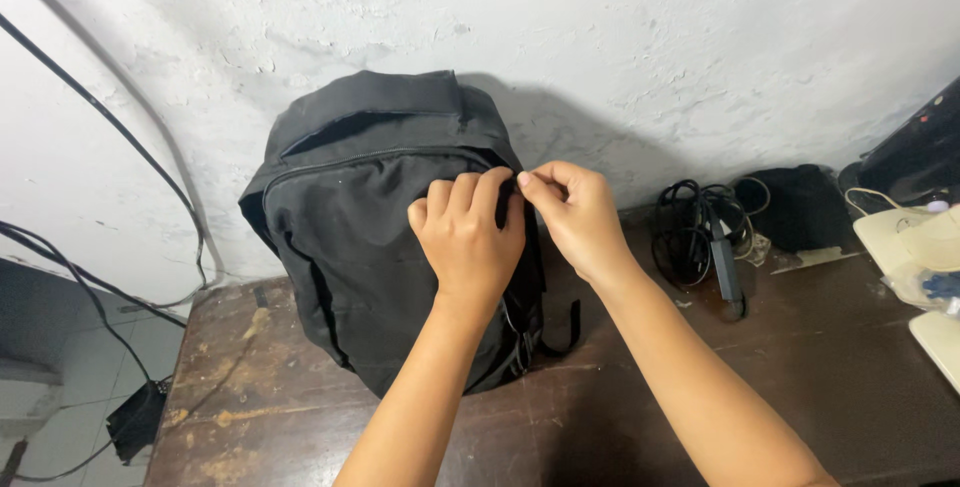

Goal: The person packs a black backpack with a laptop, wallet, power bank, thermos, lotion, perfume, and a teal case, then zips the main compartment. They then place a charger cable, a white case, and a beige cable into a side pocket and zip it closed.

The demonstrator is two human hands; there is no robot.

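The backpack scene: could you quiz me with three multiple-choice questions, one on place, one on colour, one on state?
1. Where does the backpack stand?
A. on the floor
B. on the wooden table, against the wall
C. on a chair

2. What colour is it?
A. black
B. red
C. blue

3. What are both hands doing?
A. resting flat on the table
B. pinching at the backpack's right edge
C. holding the cables

Answers: B, it leans on the white wall; A, its fabric is black; B, left hand and right hand meet there.
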